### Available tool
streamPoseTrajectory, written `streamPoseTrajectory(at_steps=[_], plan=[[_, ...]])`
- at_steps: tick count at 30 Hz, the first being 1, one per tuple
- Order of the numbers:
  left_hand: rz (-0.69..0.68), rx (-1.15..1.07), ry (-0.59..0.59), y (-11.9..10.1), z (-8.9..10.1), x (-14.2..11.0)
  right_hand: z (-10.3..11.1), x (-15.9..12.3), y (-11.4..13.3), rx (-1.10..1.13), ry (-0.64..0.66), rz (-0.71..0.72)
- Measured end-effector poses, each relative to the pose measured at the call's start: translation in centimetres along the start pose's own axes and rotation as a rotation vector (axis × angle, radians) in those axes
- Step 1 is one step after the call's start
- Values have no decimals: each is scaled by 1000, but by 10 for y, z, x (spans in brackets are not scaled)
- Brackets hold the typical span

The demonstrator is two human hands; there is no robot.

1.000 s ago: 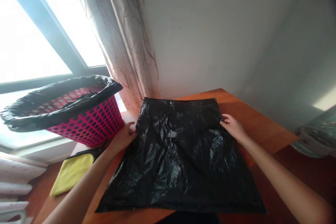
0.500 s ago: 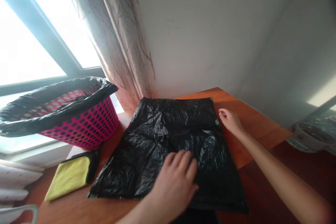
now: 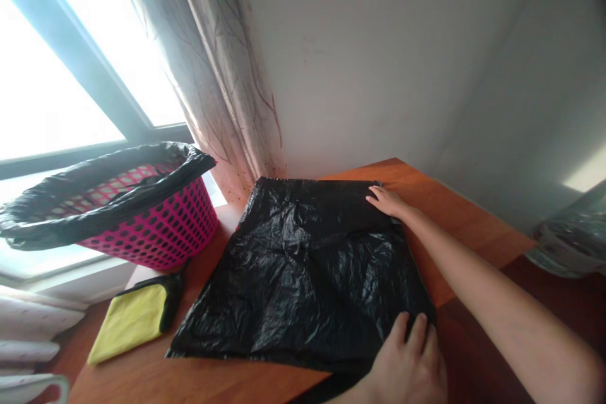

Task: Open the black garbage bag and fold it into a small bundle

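Note:
A black plastic bag (image 3: 303, 265) lies spread and creased over the wooden table. My left hand (image 3: 409, 360) is at its near right corner, fingers bent over the plastic and covering that corner. At the far right corner, my right hand (image 3: 386, 202) has its thumb and fingers on the bag's edge; the fingers' undersides are hidden. The bag's left side lies flat, touched by neither hand.
On the left by the window stands a pink perforated basket (image 3: 161, 233) lined with black plastic. A folded yellow cloth (image 3: 130, 322) with a dark border lies before it. A curtain (image 3: 222, 76) hangs behind the table (image 3: 454, 227).
My left hand has moved right, from above the bag's middle to its near right corner. My right hand has shifted left from beside the bag onto its far right corner.

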State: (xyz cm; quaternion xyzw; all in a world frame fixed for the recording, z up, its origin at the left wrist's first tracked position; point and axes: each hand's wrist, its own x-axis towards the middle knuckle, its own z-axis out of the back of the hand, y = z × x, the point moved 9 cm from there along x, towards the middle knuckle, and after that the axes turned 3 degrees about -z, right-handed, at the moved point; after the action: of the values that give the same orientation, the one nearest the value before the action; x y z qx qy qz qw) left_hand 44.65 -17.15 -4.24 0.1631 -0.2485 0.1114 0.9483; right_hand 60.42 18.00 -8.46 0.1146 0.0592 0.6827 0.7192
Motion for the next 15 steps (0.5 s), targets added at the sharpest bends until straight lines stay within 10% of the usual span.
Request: streamPoseTrajectory(at_steps=[15], plan=[[35, -9, 25, 13, 10, -15, 19, 4, 2, -6, -137, -9]])
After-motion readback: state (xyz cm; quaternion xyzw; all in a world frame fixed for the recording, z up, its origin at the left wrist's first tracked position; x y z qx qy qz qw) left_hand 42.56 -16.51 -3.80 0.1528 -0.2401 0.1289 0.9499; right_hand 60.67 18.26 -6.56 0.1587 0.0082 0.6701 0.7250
